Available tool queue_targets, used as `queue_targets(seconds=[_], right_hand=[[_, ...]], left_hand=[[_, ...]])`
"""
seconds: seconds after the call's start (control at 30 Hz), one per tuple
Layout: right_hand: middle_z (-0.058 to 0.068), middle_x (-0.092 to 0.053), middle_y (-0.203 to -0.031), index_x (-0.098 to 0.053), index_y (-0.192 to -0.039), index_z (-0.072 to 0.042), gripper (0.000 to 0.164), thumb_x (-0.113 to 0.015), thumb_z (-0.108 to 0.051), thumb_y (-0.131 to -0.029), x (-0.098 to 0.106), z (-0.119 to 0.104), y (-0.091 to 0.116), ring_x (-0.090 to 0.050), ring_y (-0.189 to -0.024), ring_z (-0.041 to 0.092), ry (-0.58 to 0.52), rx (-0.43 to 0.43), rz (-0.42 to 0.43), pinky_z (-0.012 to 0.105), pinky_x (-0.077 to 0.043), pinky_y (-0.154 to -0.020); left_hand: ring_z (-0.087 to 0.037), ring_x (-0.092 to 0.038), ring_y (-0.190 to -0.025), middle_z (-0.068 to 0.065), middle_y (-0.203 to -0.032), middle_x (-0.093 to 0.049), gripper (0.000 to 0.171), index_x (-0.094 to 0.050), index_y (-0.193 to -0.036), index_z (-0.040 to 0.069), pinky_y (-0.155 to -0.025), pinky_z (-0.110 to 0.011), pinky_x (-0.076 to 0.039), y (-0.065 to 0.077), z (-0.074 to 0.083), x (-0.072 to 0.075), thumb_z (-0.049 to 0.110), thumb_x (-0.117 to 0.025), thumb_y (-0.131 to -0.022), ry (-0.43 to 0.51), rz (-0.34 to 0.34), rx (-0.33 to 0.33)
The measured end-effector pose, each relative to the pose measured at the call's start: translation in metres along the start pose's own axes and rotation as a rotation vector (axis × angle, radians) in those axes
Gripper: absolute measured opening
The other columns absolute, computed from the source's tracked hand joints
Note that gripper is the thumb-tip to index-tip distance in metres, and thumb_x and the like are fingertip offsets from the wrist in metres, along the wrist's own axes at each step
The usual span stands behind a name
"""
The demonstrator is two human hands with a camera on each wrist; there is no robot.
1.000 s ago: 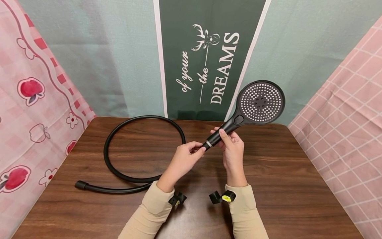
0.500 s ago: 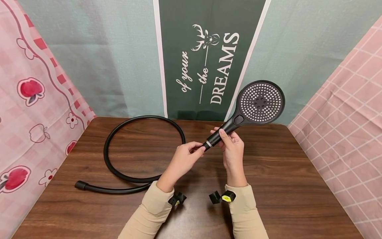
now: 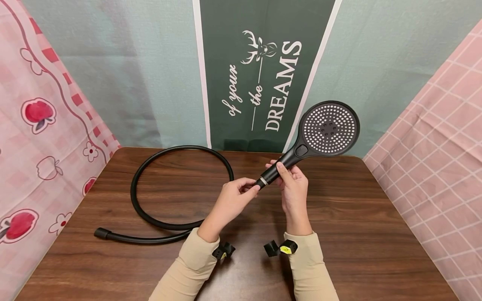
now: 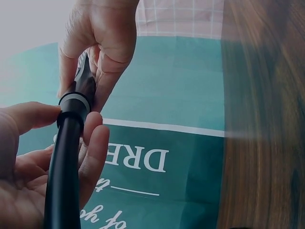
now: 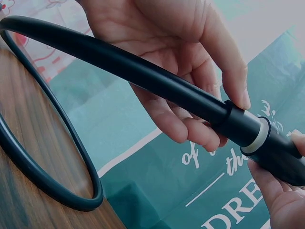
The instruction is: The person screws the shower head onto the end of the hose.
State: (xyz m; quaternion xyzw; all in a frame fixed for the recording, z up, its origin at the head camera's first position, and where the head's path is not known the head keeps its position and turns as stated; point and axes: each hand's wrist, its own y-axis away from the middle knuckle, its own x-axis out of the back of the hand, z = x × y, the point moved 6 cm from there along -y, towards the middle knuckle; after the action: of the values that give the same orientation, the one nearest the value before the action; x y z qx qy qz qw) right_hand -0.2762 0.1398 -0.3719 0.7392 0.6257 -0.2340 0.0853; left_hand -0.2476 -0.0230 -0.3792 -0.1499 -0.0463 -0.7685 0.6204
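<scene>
A black shower head (image 3: 329,128) with a round, white-dotted face is held up over the table, tilted to the upper right. My right hand (image 3: 295,192) grips its handle (image 3: 289,159), thumb lying on the front. At the handle's lower end, my left hand (image 3: 233,198) pinches the hose's end connector (image 5: 238,125) between thumb and fingers. In the right wrist view a pale ring (image 5: 259,135) shows between connector and handle. The black hose (image 4: 65,176) runs back under the left hand, then loops on the table. Whether the threads are engaged is hidden.
The hose's other end (image 3: 102,233) lies at the left on the brown wooden table (image 3: 361,234). Fabric hangs behind, with a dark green lettered panel (image 3: 260,83). Pink patterned cloths stand at the left (image 3: 41,159) and right (image 3: 440,138). Small black devices sit on both wrists.
The left thumb and fingers shift very slightly at the connector. The shower head, the right hand and the hose loop stay in practically the same place.
</scene>
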Motion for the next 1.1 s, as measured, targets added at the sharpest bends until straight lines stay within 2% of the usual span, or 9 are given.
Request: queue_targets(seconds=[0.3,1.1], right_hand=[[0.001,-0.077,-0.091,-0.066,-0.108,-0.002,0.015,-0.065,-0.012,-0.096,-0.0002,0.0002,-0.0001,-0.076,-0.088,0.014,0.011,0.004,-0.003,0.026,-0.059,-0.078],[0.001,-0.077,-0.091,-0.066,-0.106,-0.003,0.013,-0.064,-0.011,-0.097,0.0000,0.0008,-0.0007,-0.076,-0.087,0.014,0.004,0.017,-0.002,0.027,-0.059,-0.079]], left_hand=[[-0.015,-0.070,-0.084,-0.009,-0.094,-0.074,0.027,-0.070,-0.117,0.006,-0.071,-0.025,-0.052,0.0002,-0.0004,-0.0001,0.023,-0.064,-0.097,0.007,0.005,0.010],[-0.013,-0.069,-0.081,-0.009,-0.093,-0.073,0.027,-0.070,-0.118,0.006,-0.069,-0.025,-0.052,-0.0004,0.0001,-0.0005,0.022,-0.064,-0.097,0.005,-0.005,0.002]])
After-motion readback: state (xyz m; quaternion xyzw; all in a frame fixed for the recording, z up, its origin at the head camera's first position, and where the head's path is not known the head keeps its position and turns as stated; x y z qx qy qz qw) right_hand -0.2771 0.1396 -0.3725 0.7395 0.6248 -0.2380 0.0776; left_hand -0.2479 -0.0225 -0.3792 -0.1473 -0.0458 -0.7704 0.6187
